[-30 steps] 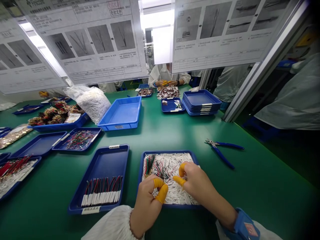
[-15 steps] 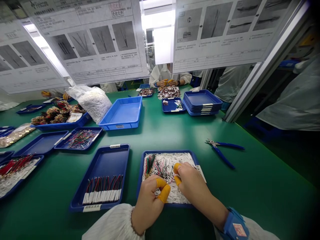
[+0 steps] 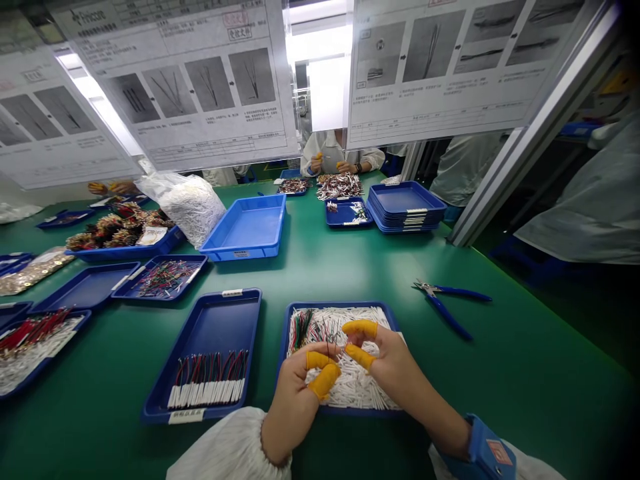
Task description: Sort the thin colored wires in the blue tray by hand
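Thin dark wires (image 3: 329,343) stand up from between the thumb and forefinger of my left hand (image 3: 303,387), which is closed on them. Just to the right, my right hand (image 3: 383,357) has its thumb and forefinger apart, close to those wires. Yellow finger cots cover the working fingertips of both hands. Below them lies a blue tray (image 3: 395,319) filled with white tubes (image 3: 367,393). A bundle of black, red and green wires (image 3: 301,328) rests in its upper left corner. The lower ends of the held wires are hidden by my fingers.
Left of my hands, a blue tray (image 3: 225,320) holds a row of white-sleeved wires (image 3: 207,393). Blue-handled cutters (image 3: 445,300) lie open at right. Beyond are a light blue bin (image 3: 245,223), stacked trays (image 3: 407,207) and another person's hands (image 3: 345,167). Instruction sheets (image 3: 200,87) hang overhead.
My right thumb and forefinger have spread and moved up beside my left hand. The dark wires now show upright in my left fingers. Across the table, the other person's hands have moved apart.
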Demonstrator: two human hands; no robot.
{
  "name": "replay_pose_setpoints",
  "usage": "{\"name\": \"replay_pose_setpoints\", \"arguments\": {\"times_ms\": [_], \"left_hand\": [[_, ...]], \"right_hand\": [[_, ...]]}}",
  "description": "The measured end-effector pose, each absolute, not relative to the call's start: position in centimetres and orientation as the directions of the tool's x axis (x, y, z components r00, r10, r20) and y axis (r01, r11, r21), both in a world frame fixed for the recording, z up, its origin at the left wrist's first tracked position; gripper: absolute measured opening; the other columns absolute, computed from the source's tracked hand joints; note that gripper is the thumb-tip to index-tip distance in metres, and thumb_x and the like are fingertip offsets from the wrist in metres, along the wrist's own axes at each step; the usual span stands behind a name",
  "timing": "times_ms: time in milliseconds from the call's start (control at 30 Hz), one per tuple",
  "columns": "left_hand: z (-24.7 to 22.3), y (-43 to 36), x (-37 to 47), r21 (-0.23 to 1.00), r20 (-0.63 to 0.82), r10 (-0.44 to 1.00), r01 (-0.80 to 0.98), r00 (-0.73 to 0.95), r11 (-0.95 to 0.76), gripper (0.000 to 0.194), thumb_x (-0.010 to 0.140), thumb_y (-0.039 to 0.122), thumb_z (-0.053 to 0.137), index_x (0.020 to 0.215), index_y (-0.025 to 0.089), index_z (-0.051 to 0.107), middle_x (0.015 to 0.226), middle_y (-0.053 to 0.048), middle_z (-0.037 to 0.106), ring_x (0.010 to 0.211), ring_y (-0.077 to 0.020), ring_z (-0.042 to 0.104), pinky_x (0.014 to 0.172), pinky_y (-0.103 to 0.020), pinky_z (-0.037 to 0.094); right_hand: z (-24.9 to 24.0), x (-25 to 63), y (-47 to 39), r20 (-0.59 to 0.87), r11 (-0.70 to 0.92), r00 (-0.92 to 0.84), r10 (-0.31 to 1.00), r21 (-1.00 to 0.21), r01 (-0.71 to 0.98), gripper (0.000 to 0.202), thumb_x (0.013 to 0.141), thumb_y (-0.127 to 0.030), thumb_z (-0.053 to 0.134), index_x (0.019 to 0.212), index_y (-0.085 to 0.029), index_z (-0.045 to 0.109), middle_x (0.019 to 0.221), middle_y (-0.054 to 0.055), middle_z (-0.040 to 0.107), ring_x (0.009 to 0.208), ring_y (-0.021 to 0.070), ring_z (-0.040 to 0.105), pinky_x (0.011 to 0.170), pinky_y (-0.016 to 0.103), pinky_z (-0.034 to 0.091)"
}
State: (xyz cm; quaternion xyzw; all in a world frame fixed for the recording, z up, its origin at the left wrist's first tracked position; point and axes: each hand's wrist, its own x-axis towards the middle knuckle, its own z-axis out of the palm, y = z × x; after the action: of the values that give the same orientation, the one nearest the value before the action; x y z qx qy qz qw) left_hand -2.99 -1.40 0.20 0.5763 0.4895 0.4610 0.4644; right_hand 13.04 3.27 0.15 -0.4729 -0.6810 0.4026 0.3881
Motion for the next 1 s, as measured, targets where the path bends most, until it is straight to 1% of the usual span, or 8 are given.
{"name": "replay_pose_setpoints", "arguments": {"times_ms": [67, 133, 367, 433, 500, 633, 800, 1000], "left_hand": [[0.2, -1.4, -3.0, 0.991, 0.071, 0.991, 0.106, 0.116, -0.084, 0.015, 0.076, 0.017, 0.059, 0.090, 0.016, 0.065, 0.102, -0.009, 0.063, 0.094, -0.0217, 0.058, 0.084, -0.033, 0.045], [0.3, -1.4, -3.0, 0.991, 0.074, 0.988, 0.105, 0.137, -0.088, 0.011, 0.076, 0.018, 0.059, 0.085, 0.016, 0.066, 0.104, -0.009, 0.063, 0.096, -0.0224, 0.058, 0.086, -0.033, 0.045], [0.7, -1.7, -2.9, 0.970, 0.107, 0.980, 0.197, 0.168, -0.140, 0.013, 0.077, 0.017, 0.058, 0.084, 0.017, 0.068, 0.107, -0.008, 0.064, 0.099, -0.0222, 0.058, 0.089, -0.032, 0.043], [0.7, -1.8, -2.9, 0.972, 0.105, 0.981, 0.192, 0.166, -0.137, 0.013, 0.078, 0.017, 0.057, 0.085, 0.017, 0.068, 0.106, -0.008, 0.064, 0.098, -0.0216, 0.058, 0.088, -0.031, 0.044], [0.6, -1.8, -2.9, 0.974, 0.098, 0.986, 0.190, 0.135, -0.123, 0.013, 0.078, 0.017, 0.057, 0.085, 0.017, 0.067, 0.105, -0.008, 0.065, 0.097, -0.0215, 0.059, 0.087, -0.032, 0.044], [0.2, -1.6, -3.0, 0.977, 0.078, 0.995, 0.195, 0.068, -0.090, 0.012, 0.076, 0.017, 0.058, 0.084, 0.016, 0.066, 0.100, -0.009, 0.065, 0.092, -0.0222, 0.060, 0.085, -0.035, 0.045], [0.1, -1.5, -3.0, 0.973, 0.055, 0.997, 0.220, 0.059, -0.066, 0.011, 0.075, 0.017, 0.058, 0.081, 0.015, 0.067, 0.096, -0.009, 0.066, 0.088, -0.0220, 0.060, 0.082, -0.034, 0.045], [0.5, -1.5, -2.8, 0.962, 0.054, 0.995, 0.262, 0.088, -0.076, 0.010, 0.074, 0.015, 0.058, 0.078, 0.014, 0.066, 0.087, -0.008, 0.067, 0.080, -0.0200, 0.062, 0.075, -0.029, 0.047]], "right_hand": [[0.0, 12.9, 3.2, 0.147, 0.227, -0.263, 0.954, -0.924, 0.309, 0.018, 0.069, -0.016, 0.057, 0.086, -0.018, 0.061, 0.071, 0.002, 0.064, 0.071, 0.0188, 0.061, 0.068, 0.032, 0.049], [-0.2, 12.8, 3.1, 0.136, 0.225, -0.278, 0.951, -0.921, 0.317, 0.019, 0.068, -0.017, 0.058, 0.087, -0.018, 0.063, 0.071, 0.003, 0.065, 0.071, 0.0193, 0.061, 0.066, 0.032, 0.050], [-0.9, 13.0, 3.1, 0.128, 0.231, -0.287, 0.949, -0.903, 0.362, 0.022, 0.069, -0.018, 0.060, 0.088, -0.016, 0.069, 0.080, 0.008, 0.070, 0.076, 0.0244, 0.063, 0.072, 0.039, 0.049], [-0.9, 13.0, 3.2, 0.097, 0.170, -0.253, 0.963, -0.944, 0.284, 0.023, 0.067, -0.018, 0.062, 0.088, -0.018, 0.069, 0.077, 0.007, 0.070, 0.075, 0.0236, 0.063, 0.072, 0.039, 0.049], [-0.7, 13.1, 3.3, 0.022, 0.046, -0.191, 0.981, -0.991, 0.122, 0.026, 0.062, -0.019, 0.066, 0.088, -0.018, 0.068, 0.071, 0.004, 0.069, 0.071, 0.0213, 0.063, 0.068, 0.036, 0.050], [0.3, 13.4, 3.6, -0.149, -0.161, -0.075, 0.986, -0.968, -0.190, 0.028, 0.053, -0.022, 0.075, 0.079, -0.019, 0.069, 0.065, 0.001, 0.068, 0.064, 0.0164, 0.062, 0.063, 0.029, 0.049], [1.5, 13.8, 3.6, -0.195, -0.193, -0.031, 0.980, -0.911, -0.365, 0.024, 0.049, -0.023, 0.079, 0.071, -0.020, 0.069, 0.063, 0.000, 0.069, 0.064, 0.0137, 0.062, 0.064, 0.025, 0.049], [1.7, 13.8, 3.5, -0.178, -0.173, -0.029, 0.984, -0.886, -0.431, 0.025, 0.049, -0.023, 0.080, 0.071, -0.019, 0.069, 0.063, 0.001, 0.071, 0.064, 0.0121, 0.063, 0.063, 0.021, 0.050]]}}
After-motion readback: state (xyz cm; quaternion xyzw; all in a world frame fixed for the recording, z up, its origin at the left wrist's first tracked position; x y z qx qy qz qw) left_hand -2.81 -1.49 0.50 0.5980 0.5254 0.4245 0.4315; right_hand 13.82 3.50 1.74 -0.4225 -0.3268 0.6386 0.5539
